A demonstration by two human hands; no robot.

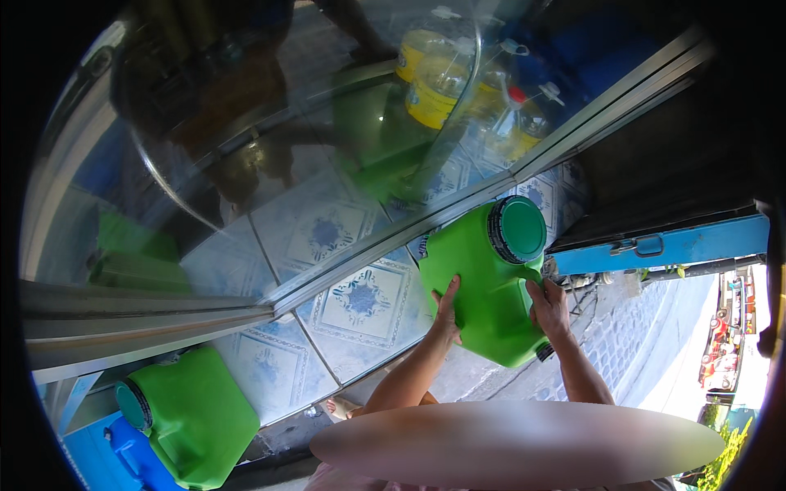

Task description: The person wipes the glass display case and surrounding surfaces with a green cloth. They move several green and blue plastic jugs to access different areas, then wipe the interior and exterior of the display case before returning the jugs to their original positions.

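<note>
A bright green plastic jug (479,286) with a darker green screw lid leans at the edge of the tiled ledge. My right hand (550,309) is closed round its side handle. Against its left side my left hand (447,313) presses, thumb up, with the other fingers partly hidden; the two hands hold the jug between them. Its lid (521,228) is on and tilts up toward the right. At the lower left, a second green jug (201,417) with its lid on stands out of reach of both hands.
White and blue patterned tiles (360,299) cover the ledge. A metal frame (393,231) with glass crosses it; behind stand clear bottles with yellow labels (430,98). A blue container (135,450) is at lower left, a blue panel with a latch (663,248) at right. Paving (622,335) lies beyond.
</note>
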